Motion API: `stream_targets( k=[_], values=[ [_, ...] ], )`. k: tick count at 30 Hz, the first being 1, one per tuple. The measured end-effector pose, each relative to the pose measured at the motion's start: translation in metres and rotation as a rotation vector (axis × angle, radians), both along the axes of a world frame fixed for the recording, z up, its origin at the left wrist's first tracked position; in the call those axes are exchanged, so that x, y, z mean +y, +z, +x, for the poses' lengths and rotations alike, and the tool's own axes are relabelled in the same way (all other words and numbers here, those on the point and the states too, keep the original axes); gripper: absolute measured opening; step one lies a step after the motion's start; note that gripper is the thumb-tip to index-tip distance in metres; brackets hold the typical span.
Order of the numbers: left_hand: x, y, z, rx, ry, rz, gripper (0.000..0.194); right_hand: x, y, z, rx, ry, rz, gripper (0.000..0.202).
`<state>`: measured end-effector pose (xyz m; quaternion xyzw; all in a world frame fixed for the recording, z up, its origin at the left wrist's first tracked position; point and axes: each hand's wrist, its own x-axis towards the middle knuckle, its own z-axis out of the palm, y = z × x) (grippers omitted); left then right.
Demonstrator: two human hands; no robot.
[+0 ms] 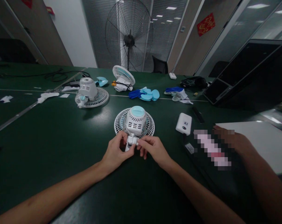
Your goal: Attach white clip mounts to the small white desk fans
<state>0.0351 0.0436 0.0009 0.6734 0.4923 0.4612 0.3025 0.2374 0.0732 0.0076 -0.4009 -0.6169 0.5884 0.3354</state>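
Face down on the dark green table lies a small white fan (135,119) with a light blue cap on its motor housing and a slotted round grille under it. A white clip-like bracket (131,140) sticks out from the housing toward me. My left hand (117,149) grips this bracket from the left, thumb and fingers closed about it. From the right, my right hand (152,147) pinches at the bracket's right side with thumb and forefinger. Whether a small part sits in that pinch is hidden.
Another fan (88,90) lies face down at the left; a third fan (123,77) is tilted behind. Blue fan blades (150,94), gloves (175,91) and a white power bank (184,123) lie around. At right, another person's hand (234,140) is beside a blurred-out phone-like patch.
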Motion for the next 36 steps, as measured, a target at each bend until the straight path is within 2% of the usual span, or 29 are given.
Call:
stream_targets(
  k=[1, 2, 4, 5, 7, 8, 10, 12, 13, 17, 18, 19, 20, 21, 23, 25, 26, 28, 30, 32, 34, 36],
  values=[
    [0.0, 0.0, 0.0, 0.0, 0.003, 0.002, 0.025, 0.0, 0.001, 0.0, 0.002, 0.009, -0.018, 0.035],
    [0.0, 0.001, 0.0, -0.003, 0.006, 0.004, 0.025, 0.0, 0.002, 0.002, -0.02, -0.012, 0.039, 0.032],
    [0.0, 0.001, 0.0, -0.014, 0.015, 0.008, 0.026, -0.001, 0.006, 0.008, -0.128, -0.077, 0.312, 0.025],
    [0.0, 0.0, 0.0, -0.019, 0.016, 0.008, 0.026, -0.001, 0.008, 0.011, -0.198, -0.095, 0.495, 0.028],
    [0.001, 0.0, 0.0, -0.025, 0.013, 0.008, 0.026, -0.001, 0.012, 0.018, -0.304, -0.029, 0.746, 0.027],
    [0.001, -0.001, 0.0, -0.025, 0.01, 0.008, 0.026, 0.0, 0.014, 0.02, -0.333, -0.006, 0.818, 0.025],
    [0.001, -0.001, -0.001, -0.022, 0.006, 0.012, 0.026, 0.0, 0.014, 0.021, -0.331, -0.012, 0.86, 0.019],
    [0.002, -0.002, -0.001, -0.015, -0.001, 0.012, 0.026, 0.0, 0.012, 0.017, -0.278, -0.06, 0.783, 0.013],
    [0.002, -0.002, -0.001, -0.01, -0.006, 0.009, 0.026, 0.0, 0.01, 0.014, -0.24, -0.079, 0.684, 0.012],
    [0.001, -0.001, -0.001, 0.0, -0.013, 0.002, 0.025, 0.0, 0.004, 0.001, -0.028, -0.043, 0.032, 0.032],
    [0.001, -0.001, 0.0, 0.002, -0.009, 0.003, 0.025, -0.001, 0.004, 0.0, 0.009, -0.016, -0.079, 0.036],
    [0.001, 0.0, 0.0, 0.002, -0.004, 0.003, 0.025, -0.001, 0.005, 0.0, 0.022, -0.007, -0.119, 0.036],
    [0.001, 0.0, 0.0, 0.001, -0.002, 0.0, 0.025, -0.002, 0.006, 0.001, 0.007, -0.02, -0.081, 0.034],
    [0.001, 0.001, 0.0, -0.001, -0.001, -0.002, 0.025, -0.003, 0.007, 0.003, -0.032, -0.048, 0.028, 0.029],
    [0.001, 0.001, 0.0, -0.007, -0.008, -0.004, 0.025, -0.003, 0.01, 0.009, -0.148, -0.09, 0.367, 0.025],
    [0.001, 0.001, -0.001, -0.013, -0.015, 0.0, 0.025, -0.004, 0.012, 0.016, -0.247, -0.049, 0.658, 0.026],
    [0.001, 0.001, -0.001, -0.016, -0.017, 0.001, 0.025, -0.004, 0.012, 0.018, -0.277, -0.028, 0.744, 0.024],
    [0.001, 0.0, -0.002, -0.025, -0.018, -0.002, 0.026, -0.004, 0.011, 0.018, -0.285, -0.031, 0.788, 0.016],
    [0.001, -0.001, -0.001, -0.031, -0.022, -0.011, 0.026, -0.004, 0.01, 0.014, -0.232, -0.09, 0.664, 0.012],
    [0.001, -0.002, -0.001, -0.034, -0.031, -0.016, 0.026, -0.003, 0.008, 0.007, -0.137, -0.11, 0.366, 0.018],
    [0.001, -0.001, -0.001, -0.03, -0.036, -0.011, 0.026, -0.003, 0.007, 0.002, -0.036, -0.071, 0.025, 0.028],
    [0.0, -0.001, -0.001, -0.021, -0.033, -0.006, 0.026, -0.003, 0.006, 0.0, 0.018, -0.024, -0.15, 0.034]
  ],
)
